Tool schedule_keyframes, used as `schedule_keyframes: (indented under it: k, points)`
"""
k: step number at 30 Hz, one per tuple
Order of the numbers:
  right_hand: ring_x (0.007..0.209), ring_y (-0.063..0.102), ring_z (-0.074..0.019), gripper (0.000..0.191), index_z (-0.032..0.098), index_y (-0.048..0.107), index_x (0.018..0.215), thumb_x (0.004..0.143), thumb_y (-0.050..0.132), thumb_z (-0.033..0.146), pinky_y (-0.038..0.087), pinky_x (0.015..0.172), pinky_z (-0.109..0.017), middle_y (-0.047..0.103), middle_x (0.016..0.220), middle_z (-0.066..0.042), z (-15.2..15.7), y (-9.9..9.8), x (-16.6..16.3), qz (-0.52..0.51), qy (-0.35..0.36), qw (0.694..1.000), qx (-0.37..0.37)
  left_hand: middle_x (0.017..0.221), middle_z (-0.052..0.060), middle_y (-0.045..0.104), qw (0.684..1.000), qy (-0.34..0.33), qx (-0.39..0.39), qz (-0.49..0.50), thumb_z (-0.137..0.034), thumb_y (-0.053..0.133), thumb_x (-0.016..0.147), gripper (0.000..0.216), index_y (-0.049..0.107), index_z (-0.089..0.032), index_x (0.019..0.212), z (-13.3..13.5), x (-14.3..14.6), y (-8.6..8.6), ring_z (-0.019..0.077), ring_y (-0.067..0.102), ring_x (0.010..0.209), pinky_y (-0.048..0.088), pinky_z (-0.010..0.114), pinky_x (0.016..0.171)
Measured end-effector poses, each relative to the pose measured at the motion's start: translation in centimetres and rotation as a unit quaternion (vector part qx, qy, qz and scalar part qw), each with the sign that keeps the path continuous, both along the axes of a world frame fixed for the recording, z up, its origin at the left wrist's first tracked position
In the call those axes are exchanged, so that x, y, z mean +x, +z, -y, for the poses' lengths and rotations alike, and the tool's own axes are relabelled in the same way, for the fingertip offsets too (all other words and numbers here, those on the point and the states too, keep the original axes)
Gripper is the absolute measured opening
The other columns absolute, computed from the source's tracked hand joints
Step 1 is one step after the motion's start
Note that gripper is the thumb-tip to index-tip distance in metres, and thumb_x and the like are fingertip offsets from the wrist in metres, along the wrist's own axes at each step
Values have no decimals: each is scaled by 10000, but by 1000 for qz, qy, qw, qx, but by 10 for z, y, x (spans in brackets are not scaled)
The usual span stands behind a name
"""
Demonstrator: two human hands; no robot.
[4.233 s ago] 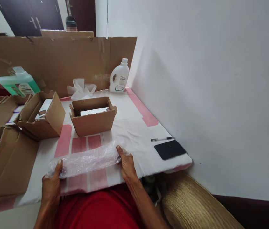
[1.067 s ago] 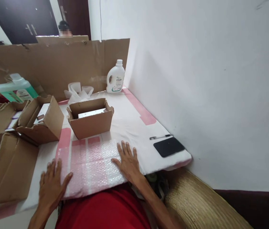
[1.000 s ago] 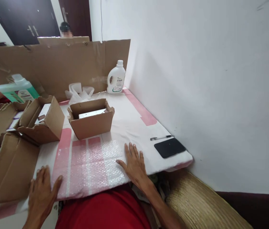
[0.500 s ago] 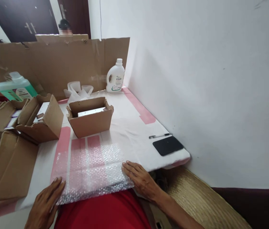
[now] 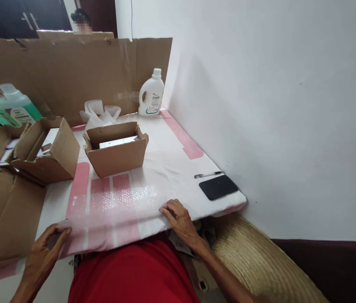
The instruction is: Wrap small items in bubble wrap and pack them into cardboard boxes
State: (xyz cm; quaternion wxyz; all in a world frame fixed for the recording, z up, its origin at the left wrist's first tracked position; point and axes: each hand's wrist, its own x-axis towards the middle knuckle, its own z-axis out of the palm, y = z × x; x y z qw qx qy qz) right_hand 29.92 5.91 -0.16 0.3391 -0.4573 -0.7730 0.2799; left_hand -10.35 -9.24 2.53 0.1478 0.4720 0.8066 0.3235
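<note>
A sheet of clear bubble wrap (image 5: 114, 201) lies across the pink-and-white cloth of the table (image 5: 165, 168), its near edge raised and blurred. My left hand (image 5: 43, 250) pinches the near left corner of the sheet between thumb and fingers. At the near right corner, the fingers of my right hand (image 5: 180, 221) are closed on the wrap. Just beyond the sheet stands an open cardboard box (image 5: 119, 160) with a white item inside.
More open cardboard boxes (image 5: 59, 164) crowd the left side. A green-liquid bottle (image 5: 13, 109), crumpled white sheeting (image 5: 97, 113) and a white jug (image 5: 151, 97) stand before a cardboard partition (image 5: 70, 71). A pen (image 5: 207, 174) and black phone (image 5: 218, 187) lie right. A person (image 5: 81, 19) is behind.
Both hands went from lying flat on the bubble wrap's sides to pinching its near corners. The near edge has been lifted and moved away from my body. The view has tilted slightly.
</note>
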Motion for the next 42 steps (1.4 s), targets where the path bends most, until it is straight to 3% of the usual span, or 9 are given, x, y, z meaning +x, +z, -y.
schedule_keyframes:
  k: [6, 14, 19, 23, 26, 29, 31, 35, 42]
  points:
    - [773, 558, -217, 405, 237, 528, 710, 1053, 438, 431, 443, 742, -341, 613, 742, -31, -5, -5, -19, 44, -98, 994, 35, 876, 12, 740, 995, 86, 7, 39, -664, 610, 757, 465, 674, -230, 911, -24, 14, -9, 200, 698, 833, 534, 286, 768]
    - [665, 558, -170, 568, 227, 536, 702, 1035, 344, 645, 389, 652, -294, 612, 742, -15, -17, -13, -32, 102, -173, 979, 34, 853, 30, 726, 990, 119, -10, -73, -581, 540, 855, 405, 692, -233, 994, -36, 35, -7, 212, 673, 798, 528, 331, 770]
    - [649, 562, -172, 620, 228, 543, 703, 1013, 298, 705, 394, 631, -293, 618, 750, -25, -25, -11, -35, 113, -201, 973, 27, 1052, 104, 715, 989, 103, 2, -109, -566, 467, 904, 466, 665, -192, 1100, -38, 38, -11, 270, 677, 975, 529, 427, 928]
    - [830, 643, -226, 523, 188, 642, 964, 1056, 322, 592, 499, 762, -345, 667, 944, -99, -15, 0, -37, 59, -231, 969, 62, 1301, 204, 615, 973, 116, 91, -179, -542, 510, 913, 632, 529, -110, 1373, -35, 53, -5, 340, 613, 1176, 496, 509, 1024]
    - [1112, 626, -293, 476, 144, 624, 1244, 1073, 335, 481, 491, 982, -438, 678, 1169, -183, 15, 11, -57, 66, -153, 976, 140, 1468, 198, 520, 948, 28, 164, -272, -405, 500, 957, 621, 399, -147, 1513, -37, 80, -8, 334, 472, 1388, 380, 522, 1162]
    - [1407, 459, -305, 649, 115, 451, 1495, 1036, 390, 569, 352, 1186, -477, 570, 1460, -179, 45, 18, -95, 110, 89, 970, 196, 1543, 143, 482, 931, -155, 145, -296, -307, 399, 986, 598, 316, -229, 1574, -43, 106, -26, 282, 401, 1469, 329, 481, 1204]
    - [1530, 281, -297, 816, 80, 314, 1573, 1000, 417, 651, 242, 1253, -502, 406, 1608, -168, 53, 17, -117, 146, 179, 954, 188, 1591, 154, 430, 922, -205, 108, -310, -326, 326, 992, 610, 294, -196, 1588, -47, 114, -43, 295, 289, 1535, 257, 512, 1234]
    - [1562, 198, -305, 909, 27, 272, 1576, 976, 437, 689, 194, 1261, -550, 329, 1638, -207, 40, 5, -123, 184, 200, 950, 153, 1614, 223, 370, 928, -170, 58, -325, -478, 275, 991, 716, 261, -83, 1589, -51, 110, -61, 338, 205, 1561, 185, 582, 1238]
    - [1578, 144, -282, 857, 102, 223, 1616, 994, 454, 644, 164, 1273, -515, 200, 1688, -154, 12, -13, -69, 224, 86, 968, 75, 1631, 223, 336, 937, -161, 36, -308, -594, 284, 981, 798, 247, -85, 1594, -48, 114, -51, 358, 262, 1539, 198, 573, 1232]
